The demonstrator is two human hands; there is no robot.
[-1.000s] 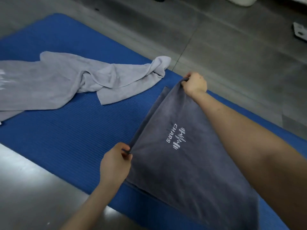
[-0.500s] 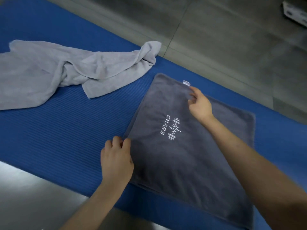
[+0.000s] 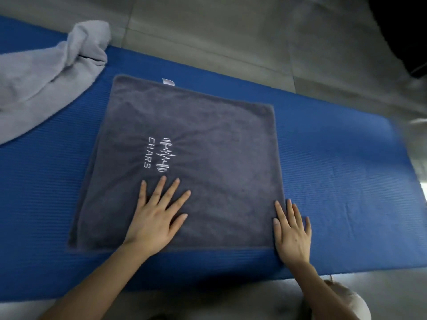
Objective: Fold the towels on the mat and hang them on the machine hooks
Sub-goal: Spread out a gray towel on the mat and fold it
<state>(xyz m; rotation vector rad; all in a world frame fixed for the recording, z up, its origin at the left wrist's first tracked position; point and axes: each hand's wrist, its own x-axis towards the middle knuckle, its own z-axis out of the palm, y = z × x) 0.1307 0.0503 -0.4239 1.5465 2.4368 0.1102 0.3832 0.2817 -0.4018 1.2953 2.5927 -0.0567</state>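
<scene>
The dark grey towel (image 3: 208,139) is lying folded into a flat square in the middle of the blue mat (image 3: 335,169), its CHARS logo (image 3: 159,155) facing up and a white tag (image 3: 168,81) peeking out at the far edge. The person's left hand (image 3: 157,218) is pressing down on the near half, fingers (image 3: 170,191) spread straight and gripping nothing; it looks to be smoothing the cloth and pinning the layers in place. The right hand (image 3: 292,236) is lying flat along the towel's near right edge, fingers straight and together, holding nothing. I'd say it is squaring that edge so the layers line up. The light grey towel (image 3: 46,84) is sitting crumpled at the mat's far left, not yet folded. No hooks are showing, only bare floor (image 3: 231,31) beyond.
</scene>
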